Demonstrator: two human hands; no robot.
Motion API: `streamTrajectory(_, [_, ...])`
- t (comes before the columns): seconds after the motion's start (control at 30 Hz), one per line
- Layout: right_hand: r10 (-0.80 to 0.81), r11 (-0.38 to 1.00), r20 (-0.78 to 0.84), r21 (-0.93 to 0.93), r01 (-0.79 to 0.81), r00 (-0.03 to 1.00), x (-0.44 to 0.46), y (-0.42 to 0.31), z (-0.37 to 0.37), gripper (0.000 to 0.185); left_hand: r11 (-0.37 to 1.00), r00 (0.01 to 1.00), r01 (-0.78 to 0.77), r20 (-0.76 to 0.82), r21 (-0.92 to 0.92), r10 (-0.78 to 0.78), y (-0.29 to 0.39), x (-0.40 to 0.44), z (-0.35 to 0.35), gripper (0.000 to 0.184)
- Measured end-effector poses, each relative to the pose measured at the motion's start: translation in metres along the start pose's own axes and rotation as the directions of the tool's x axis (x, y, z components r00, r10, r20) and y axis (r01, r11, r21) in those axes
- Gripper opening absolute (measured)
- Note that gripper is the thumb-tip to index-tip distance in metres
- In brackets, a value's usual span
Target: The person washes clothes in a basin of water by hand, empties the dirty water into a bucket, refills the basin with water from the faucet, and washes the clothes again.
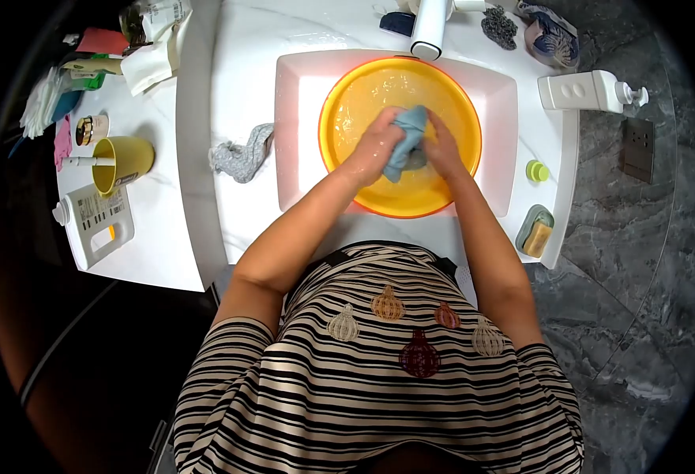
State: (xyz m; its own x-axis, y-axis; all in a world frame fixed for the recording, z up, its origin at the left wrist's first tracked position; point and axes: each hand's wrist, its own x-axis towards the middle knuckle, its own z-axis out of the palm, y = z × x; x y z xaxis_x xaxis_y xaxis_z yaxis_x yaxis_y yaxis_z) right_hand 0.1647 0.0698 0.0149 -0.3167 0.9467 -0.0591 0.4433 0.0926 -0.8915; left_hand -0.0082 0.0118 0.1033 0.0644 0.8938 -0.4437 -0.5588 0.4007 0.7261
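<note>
Blue crumpled cloth (411, 130) in left grip (378, 144); right grip (443, 152), hold unclear; round yellow basin (346, 110).

Washroom, likely home: inset sink (498, 142), tap (429, 30), soap bar (537, 238), pump bottle (576, 92), marbled wall (612, 213).

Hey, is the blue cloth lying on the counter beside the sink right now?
No, the blue cloth is between the left hand and right hand, over the yellow basin.
</note>
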Motion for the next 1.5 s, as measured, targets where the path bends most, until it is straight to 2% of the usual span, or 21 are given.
streamTrajectory(0.2, [0.11,0.993,0.529,-0.025,-0.114,0.842,0.006,-0.012,0.003,0.042,0.999,0.972,0.031,0.232,0.036,-0.038,0.027,-0.03,0.029,0.034])
streamTrajectory(0.33, [0.382,0.827,0.54,0.162,-0.538,0.75,-0.004,-0.012,-0.028,0.034,0.927,0.974,0.109,0.224,-0.36,-0.027,0.054,-0.047,0.022,0.038])
streamTrajectory(0.4, [0.372,0.833,0.501,0.191,-0.519,0.781,-0.007,-0.015,-0.037,0.038,0.877,0.976,0.117,0.219,-0.465,-0.014,0.056,-0.047,0.011,0.039])
streamTrajectory(0.47, [0.399,0.58,0.423,0.571,-0.581,0.813,-0.008,-0.011,-0.044,0.044,0.886,0.997,0.002,0.075,-0.464,0.037,0.046,-0.035,-0.005,0.042])
streamTrajectory(0.53, [0.42,0.514,0.423,0.619,-0.595,0.803,-0.004,-0.014,-0.05,0.048,0.895,0.998,-0.032,-0.061,-0.444,0.006,0.039,-0.028,-0.013,0.031])
streamTrajectory(0.6, [0.361,0.502,0.447,0.647,-0.574,0.818,0.001,-0.018,-0.056,0.056,0.979,0.93,-0.117,-0.365,-0.165,0.049,0.024,-0.018,-0.025,0.03])
streamTrajectory(0.67, [0.392,0.558,0.392,0.618,-0.554,0.832,0.004,-0.018,-0.051,0.061,0.99,0.905,-0.131,-0.415,-0.054,0.097,0.0,-0.004,-0.039,0.033])
streamTrajectory(0.7, [0.418,0.614,0.335,0.58,-0.534,0.844,0.006,-0.018,-0.048,0.066,0.963,0.865,-0.152,-0.442,0.223,0.239,-0.013,0.002,-0.043,0.04])
streamTrajectory(0.73, [0.417,0.614,0.335,0.581,-0.534,0.845,0.008,-0.011,-0.042,0.066,0.863,0.819,-0.147,-0.43,0.483,0.38,-0.027,0.008,-0.05,0.047])
streamTrajectory(0.77, [0.372,0.837,0.21,0.346,-0.425,0.904,0.009,0.001,-0.033,0.071,0.604,0.792,-0.081,-0.317,0.793,0.522,-0.046,0.017,-0.064,0.066])
streamTrajectory(0.8, [0.283,0.955,0.107,0.057,-0.29,0.953,0.008,0.009,-0.026,0.076,0.602,0.792,-0.08,-0.317,0.794,0.522,-0.048,0.015,-0.063,0.066])
streamTrajectory(0.83, [0.285,0.955,0.107,0.059,-0.292,0.953,0.002,0.007,-0.019,0.076,0.386,0.82,-0.011,-0.213,0.922,0.532,-0.051,0.012,-0.06,0.072])
streamTrajectory(0.9, [0.076,0.721,0.254,-0.682,0.123,0.964,-0.017,0.002,-0.007,0.078,0.024,0.891,0.084,-0.086,0.996,0.445,-0.061,0.014,-0.055,0.082])
streamTrajectory(1.0, [0.347,0.721,0.419,-0.691,0.047,0.839,-0.022,-0.02,-0.002,0.07,-0.229,0.976,0.179,-0.145,0.957,0.16,-0.068,0.027,-0.052,0.083])
streamTrajectory(1.13, [0.398,0.877,0.394,-0.43,-0.216,0.829,-0.006,0.01,-0.002,0.057,-0.011,0.976,0.176,-0.173,0.984,0.133,-0.071,0.044,-0.057,0.078])
streamTrajectory(1.2, [0.562,0.759,0.02,0.384,-0.525,0.827,-0.004,0.019,0.015,0.045,0.872,0.922,0.172,-0.386,0.458,0.021,-0.085,0.059,-0.071,0.062])
streamTrajectory(1.23, [0.566,0.758,0.009,0.387,-0.524,0.825,-0.006,0.011,0.018,0.045,0.87,0.926,0.171,-0.377,0.462,0.018,-0.077,0.055,-0.065,0.062])
streamTrajectory(1.3, [0.502,0.692,0.241,0.465,-0.552,0.831,-0.011,-0.011,0.027,0.043,0.924,0.953,0.239,-0.112,-0.3,-0.282,-0.055,0.047,-0.056,0.057])
streamTrajectory(1.37, [0.334,0.796,0.232,0.449,-0.406,0.913,-0.024,-0.042,0.04,0.035,0.874,0.945,0.271,-0.061,-0.404,-0.322,-0.047,0.046,-0.053,0.054])
streamTrajectory(1.43, [-0.118,0.982,0.089,0.156,0.103,0.989,-0.038,-0.069,0.05,0.027,0.809,0.936,0.304,-0.002,-0.504,-0.353,-0.041,0.045,-0.049,0.052])
streamTrajectory(1.5, [-0.23,0.973,0.137,0.031,0.227,0.964,-0.052,-0.119,0.043,0.023,0.789,0.933,0.342,0.086,-0.511,-0.349,-0.037,0.039,-0.049,0.043])
